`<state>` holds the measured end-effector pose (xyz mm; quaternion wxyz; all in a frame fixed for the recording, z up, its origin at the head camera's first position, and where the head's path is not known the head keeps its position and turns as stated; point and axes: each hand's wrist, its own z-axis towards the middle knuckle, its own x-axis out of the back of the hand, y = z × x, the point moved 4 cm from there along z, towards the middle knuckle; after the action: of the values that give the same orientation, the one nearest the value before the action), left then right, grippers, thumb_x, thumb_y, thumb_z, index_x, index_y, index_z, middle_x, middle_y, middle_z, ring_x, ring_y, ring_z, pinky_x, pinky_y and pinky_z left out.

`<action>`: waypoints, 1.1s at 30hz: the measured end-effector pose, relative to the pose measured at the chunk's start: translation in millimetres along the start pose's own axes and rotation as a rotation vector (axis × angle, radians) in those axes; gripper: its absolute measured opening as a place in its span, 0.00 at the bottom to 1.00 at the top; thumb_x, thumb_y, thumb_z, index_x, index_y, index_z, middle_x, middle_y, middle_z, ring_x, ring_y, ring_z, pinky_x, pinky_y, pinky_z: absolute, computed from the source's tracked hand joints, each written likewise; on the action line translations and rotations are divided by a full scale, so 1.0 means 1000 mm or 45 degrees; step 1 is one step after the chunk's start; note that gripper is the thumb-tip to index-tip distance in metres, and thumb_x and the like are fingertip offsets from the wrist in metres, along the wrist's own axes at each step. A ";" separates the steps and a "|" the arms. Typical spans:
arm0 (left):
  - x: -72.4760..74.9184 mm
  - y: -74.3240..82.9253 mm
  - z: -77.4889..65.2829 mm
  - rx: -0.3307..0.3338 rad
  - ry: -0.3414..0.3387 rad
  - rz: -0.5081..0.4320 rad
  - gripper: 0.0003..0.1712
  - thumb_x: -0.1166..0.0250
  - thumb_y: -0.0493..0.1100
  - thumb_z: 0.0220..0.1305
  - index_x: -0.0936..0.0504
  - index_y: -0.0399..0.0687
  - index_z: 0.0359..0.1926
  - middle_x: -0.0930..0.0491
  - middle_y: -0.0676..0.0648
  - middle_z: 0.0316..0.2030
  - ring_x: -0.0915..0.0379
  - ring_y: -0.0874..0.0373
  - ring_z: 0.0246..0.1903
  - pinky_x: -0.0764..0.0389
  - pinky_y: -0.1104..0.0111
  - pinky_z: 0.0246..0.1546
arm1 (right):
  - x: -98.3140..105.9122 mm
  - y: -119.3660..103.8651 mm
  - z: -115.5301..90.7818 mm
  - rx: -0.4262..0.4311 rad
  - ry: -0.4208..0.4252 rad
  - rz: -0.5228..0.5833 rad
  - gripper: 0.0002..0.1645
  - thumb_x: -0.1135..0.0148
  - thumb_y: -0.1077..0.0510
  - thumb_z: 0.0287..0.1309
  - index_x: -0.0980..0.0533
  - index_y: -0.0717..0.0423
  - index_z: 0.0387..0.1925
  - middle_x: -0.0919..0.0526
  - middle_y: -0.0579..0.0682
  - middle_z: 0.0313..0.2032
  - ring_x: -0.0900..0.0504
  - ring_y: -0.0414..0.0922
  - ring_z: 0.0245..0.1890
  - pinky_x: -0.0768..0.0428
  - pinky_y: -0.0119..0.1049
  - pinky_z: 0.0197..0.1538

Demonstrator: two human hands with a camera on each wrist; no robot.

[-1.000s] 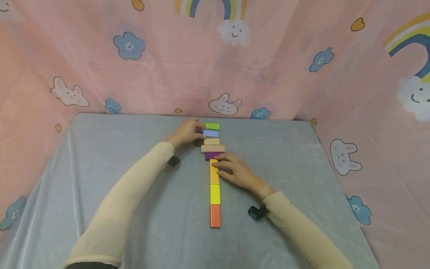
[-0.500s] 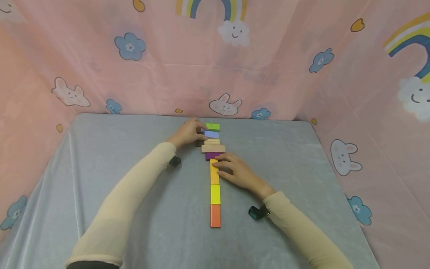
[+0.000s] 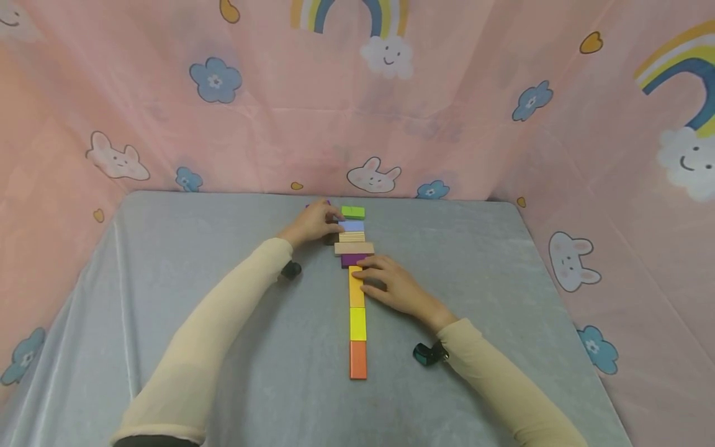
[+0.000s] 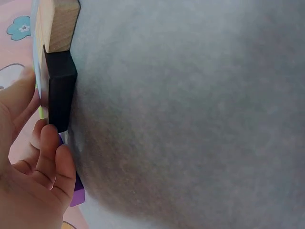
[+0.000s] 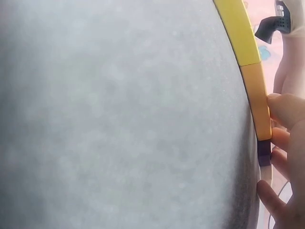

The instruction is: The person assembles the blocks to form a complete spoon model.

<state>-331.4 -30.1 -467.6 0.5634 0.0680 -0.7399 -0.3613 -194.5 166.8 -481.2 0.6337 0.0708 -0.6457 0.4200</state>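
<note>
A row of coloured blocks runs away from the camera along the cloth. Near its far end my left hand pinches a blue block between thumb and index finger. A black block lies beside the left fingertips. Closer in sit a thin-striped wooden block, a plain wooden block and a purple block. My right hand rests with relaxed fingers on the row, its fingertips over the purple block and the orange-yellow block, its thumb at the latter's side.
Past the blue block lies a green block. Another purple block is partly hidden behind the left hand. A yellow block and an orange-red block form the near end. A pink patterned curtain borders the table.
The blue block has slid slightly nearer, towards the thin-striped block, with the left hand on it, widening the gap to the green block. The right hand has stayed in place.
</note>
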 end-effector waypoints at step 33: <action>-0.002 -0.002 -0.001 0.074 0.042 -0.044 0.19 0.35 0.49 0.67 0.16 0.44 0.53 0.16 0.44 0.52 0.23 0.50 0.55 0.24 0.56 0.61 | -0.001 0.001 0.000 -0.021 -0.006 -0.005 0.21 0.38 0.47 0.65 0.21 0.42 0.58 0.23 0.46 0.64 0.29 0.47 0.65 0.30 0.51 0.70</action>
<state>-330.7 -31.4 -470.5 0.5669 0.1031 -0.7394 -0.3482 -195.1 166.6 -482.9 0.6336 0.0678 -0.6505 0.4132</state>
